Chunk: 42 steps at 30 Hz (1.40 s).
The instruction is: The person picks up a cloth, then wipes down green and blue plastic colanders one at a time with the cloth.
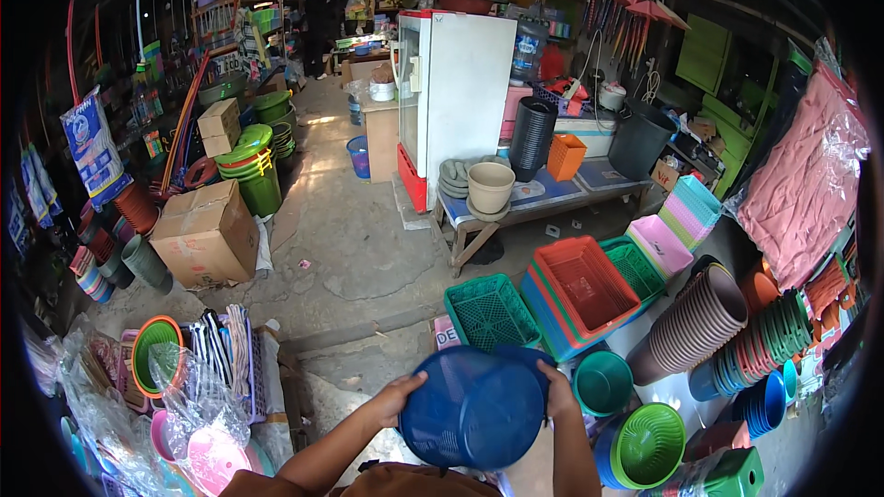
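The left hand (402, 398) is clamped on the left edge of a blue plastic tub (468, 414), thumb toward its upper side. The right hand (558, 390) grips the blue plastic at the opposite edge, its fingers partly hidden. The tub is held between the two hands at the lower middle of the view, in front of the person's body. A darker blue curved part shows at its upper right; whether it belongs to a second vessel, I cannot tell.

Just beyond the tub sits a green rectangular basket (494, 311), and to its right a stack of rectangular baskets (587, 283) with a red one on top. Near the right hand stand a dark green round tub (603, 383) and a lime-green ribbed basin (648, 446). Farther right, a stack of brown pots (692, 324) leans at a slant.

To the left, a purple crate (259, 359) holds striped cloths (221, 350).

Farther off, a low counter (589, 186) carries a beige flowerpot (491, 188), a stack of black pots (531, 140) and an orange basket (565, 157). Behind it to the left rises a white refrigerator (468, 92).
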{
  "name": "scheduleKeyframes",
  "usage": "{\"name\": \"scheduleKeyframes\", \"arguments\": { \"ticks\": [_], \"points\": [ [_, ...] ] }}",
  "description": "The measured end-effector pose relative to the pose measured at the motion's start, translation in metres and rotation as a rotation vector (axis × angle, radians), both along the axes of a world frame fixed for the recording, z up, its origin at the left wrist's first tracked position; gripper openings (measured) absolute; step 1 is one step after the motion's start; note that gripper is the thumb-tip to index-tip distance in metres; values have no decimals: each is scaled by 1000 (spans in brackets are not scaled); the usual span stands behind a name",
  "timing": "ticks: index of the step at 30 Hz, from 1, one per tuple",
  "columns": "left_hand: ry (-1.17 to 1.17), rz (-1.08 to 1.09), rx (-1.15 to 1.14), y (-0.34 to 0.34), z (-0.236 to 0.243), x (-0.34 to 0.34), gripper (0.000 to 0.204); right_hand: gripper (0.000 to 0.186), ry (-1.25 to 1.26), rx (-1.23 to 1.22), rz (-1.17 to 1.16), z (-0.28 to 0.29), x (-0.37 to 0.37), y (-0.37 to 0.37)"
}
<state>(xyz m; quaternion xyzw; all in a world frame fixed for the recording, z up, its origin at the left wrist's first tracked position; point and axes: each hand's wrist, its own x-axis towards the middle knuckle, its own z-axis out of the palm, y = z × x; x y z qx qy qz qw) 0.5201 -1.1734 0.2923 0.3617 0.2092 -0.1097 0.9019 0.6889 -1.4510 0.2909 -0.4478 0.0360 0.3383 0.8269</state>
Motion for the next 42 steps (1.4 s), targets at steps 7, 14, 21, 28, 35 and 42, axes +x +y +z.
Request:
{"name": "scheduleKeyframes", "arguments": {
  "ticks": [7, 14, 21, 28, 35, 42],
  "points": [
    [-31, -109, 232, -26, -19, 7, 39, 53, -909, -808, 703, 33, -6, 61],
    [26, 391, 47, -10, -22, 14, 36, 59, -1607, -902, 309, 62, -113, 69],
    [100, 225, -56, 0, -17, 7, 39, 60, -867, -564, -144, -23, -82, 11],
    [29, 63, 153, -71, -43, 20, 36, 60, -826, -658, -155, -14, -82, 24],
    [-194, -160, 848, -119, -83, 38, 37, 38, -470, -598, -383, -16, -129, -30],
    [-607, -913, 1529, -212, -98, 47, 33, 39, -248, -1151, -413, -83, -121, -100]
  ]
}}
